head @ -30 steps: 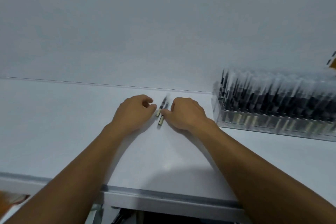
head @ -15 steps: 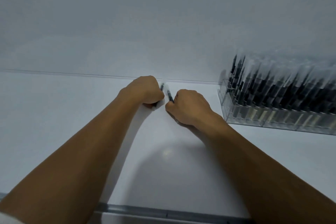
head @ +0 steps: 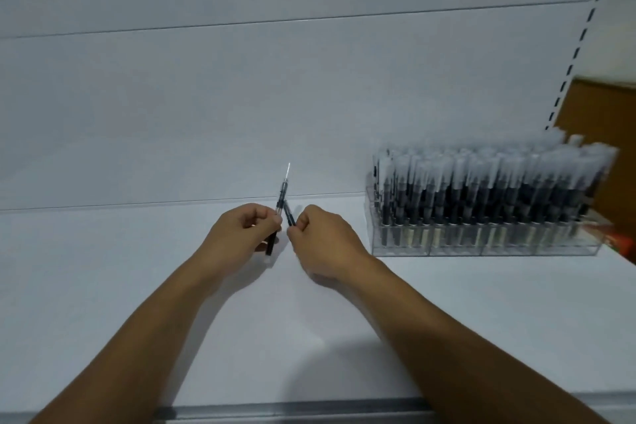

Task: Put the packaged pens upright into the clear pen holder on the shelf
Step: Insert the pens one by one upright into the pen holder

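Head view: the left hand (head: 241, 234) is closed around one packaged pen (head: 279, 208), which stands close to upright, tip end rising above the fist and lower end poking out beneath it. Just to its right, the right hand (head: 323, 241) pinches a second pen (head: 290, 217) between thumb and fingertips; this one leans up and left, so the two pens cross where the hands nearly meet. Only a short length of the second pen shows.

What the next move turns on, as I judge it: the clear pen holder (head: 481, 244) sits well off to the right of both hands, at about the same depth on the shelf (head: 103, 286), and the right hand is nearer to it. The holder already looks densely packed with upright wrapped pens, so finding a free slot may be the tricky part; none is clear from here. The left pen's long axis is already close to the angle needed; the right one needs tipping upright.

Pale shelf, bare elsewhere; plain panel (head: 241, 96) behind it, and a slotted upright (head: 581, 38) at far right.
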Motion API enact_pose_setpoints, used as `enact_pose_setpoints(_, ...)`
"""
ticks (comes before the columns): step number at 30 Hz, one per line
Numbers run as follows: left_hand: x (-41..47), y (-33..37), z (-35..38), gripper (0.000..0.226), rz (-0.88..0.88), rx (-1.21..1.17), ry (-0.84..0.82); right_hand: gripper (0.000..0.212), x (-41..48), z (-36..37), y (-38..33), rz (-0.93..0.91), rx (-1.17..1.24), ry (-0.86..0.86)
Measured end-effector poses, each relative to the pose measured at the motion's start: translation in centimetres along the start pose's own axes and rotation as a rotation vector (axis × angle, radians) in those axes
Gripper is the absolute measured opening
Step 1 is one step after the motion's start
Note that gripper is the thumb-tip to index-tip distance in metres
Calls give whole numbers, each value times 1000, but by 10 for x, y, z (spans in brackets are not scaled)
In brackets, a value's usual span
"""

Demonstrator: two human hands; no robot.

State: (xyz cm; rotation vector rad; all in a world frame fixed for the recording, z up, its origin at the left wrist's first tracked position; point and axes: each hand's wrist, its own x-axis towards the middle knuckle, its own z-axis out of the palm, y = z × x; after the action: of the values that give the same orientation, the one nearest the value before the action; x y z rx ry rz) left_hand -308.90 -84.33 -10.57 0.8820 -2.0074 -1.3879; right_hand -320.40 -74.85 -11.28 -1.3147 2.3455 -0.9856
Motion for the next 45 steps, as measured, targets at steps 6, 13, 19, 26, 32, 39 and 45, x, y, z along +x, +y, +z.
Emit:
enact_pose_setpoints(6,-25,26,45,13,110,-180,-78,15,-55,-48,36,-46,184,140)
enact_pose_setpoints(13,-44,52,143,5,224,-261,-280,14,-116,-120,114,2,299,373)
enact_pose_setpoints(19,-48,78,237,5,254,-325,-443,9,-137,-171,179,15,321,608)
enact_pose_setpoints(26,-54,89,303,10,260,-490,-462,5,-141,-202,214,-18,387,804)
enact_pose_setpoints(32,-41,76,308,6,261,-553,-441,9,-122,-217,221,-71,362,907)
enact_pose_setpoints(39,-42,75,307,6,282,-605,-443,10,-100,-221,218,-69,248,897)
enact_pose_setpoints(45,-44,76,306,7,291,-602,-463,12,-94,-223,217,52,1,732)
